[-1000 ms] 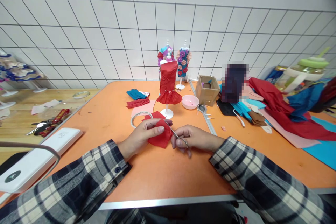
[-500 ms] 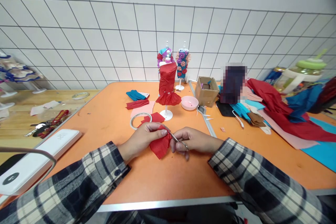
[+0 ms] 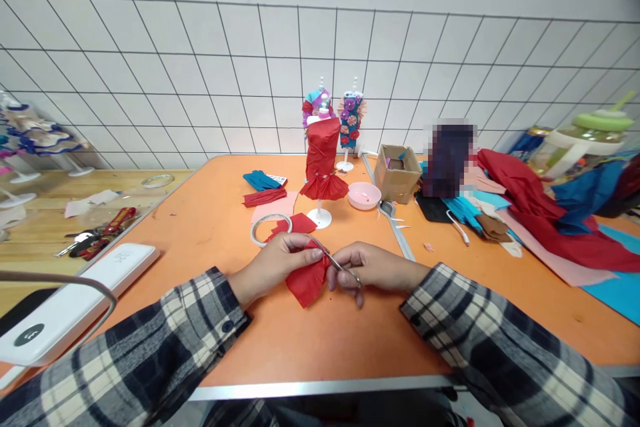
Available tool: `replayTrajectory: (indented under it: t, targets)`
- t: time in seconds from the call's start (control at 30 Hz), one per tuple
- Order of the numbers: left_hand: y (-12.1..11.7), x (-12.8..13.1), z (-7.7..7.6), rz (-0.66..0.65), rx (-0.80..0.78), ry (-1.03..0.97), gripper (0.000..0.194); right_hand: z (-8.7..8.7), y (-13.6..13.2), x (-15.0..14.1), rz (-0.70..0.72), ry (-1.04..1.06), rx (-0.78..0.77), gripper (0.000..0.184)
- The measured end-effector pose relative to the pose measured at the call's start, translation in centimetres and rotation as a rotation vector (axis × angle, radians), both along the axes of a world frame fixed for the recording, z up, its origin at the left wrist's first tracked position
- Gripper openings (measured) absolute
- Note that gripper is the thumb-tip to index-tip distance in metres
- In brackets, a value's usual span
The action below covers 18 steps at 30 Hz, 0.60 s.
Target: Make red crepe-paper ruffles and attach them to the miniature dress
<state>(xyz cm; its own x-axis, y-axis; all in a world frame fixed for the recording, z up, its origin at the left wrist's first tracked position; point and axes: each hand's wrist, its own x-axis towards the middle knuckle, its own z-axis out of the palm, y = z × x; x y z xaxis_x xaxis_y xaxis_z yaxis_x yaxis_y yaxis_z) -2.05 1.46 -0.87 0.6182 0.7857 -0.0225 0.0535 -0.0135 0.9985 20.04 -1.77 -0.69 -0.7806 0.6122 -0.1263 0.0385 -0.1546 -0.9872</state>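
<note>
My left hand [image 3: 280, 263] pinches a piece of red crepe paper [image 3: 306, 283] between thumb and fingers, and the paper hangs down below them. My right hand [image 3: 357, 267] grips a pair of metal scissors [image 3: 336, 261], whose blades reach up and left to the paper's edge near my left thumb. Behind the hands stands a small white dress form on a round base [image 3: 320, 217], wearing a red dress [image 3: 323, 153] with a flared hem. More red paper pieces [image 3: 299, 223] lie partly inside a roll of tape [image 3: 256, 233] just beyond my left hand.
Folded blue paper [image 3: 261, 180] and red paper [image 3: 265, 197] lie back left. A pink bowl [image 3: 364, 196] and a cardboard box [image 3: 397, 177] stand behind my right hand. Coloured paper sheets [image 3: 550, 213] spread at right; a white power bank [image 3: 75, 307] lies left.
The red paper has turned in my left hand and hangs lower. My left fingers have closed in nearer to the scissor blades. The right hand stays almost in place.
</note>
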Motion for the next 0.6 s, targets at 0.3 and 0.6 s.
replayTrajectory:
  t: [0.3,0.6]
  targets:
    - [0.8,-0.7,0.3,0.044,0.143,-0.010,0.035,-0.2,0.0,-0.1,-0.040,-0.038,0.047,0.045]
    - [0.7,-0.4,0.4,-0.019,0.161,0.059,0.031,0.4,-0.5,-0.3,0.032,-0.002,-0.014,0.048]
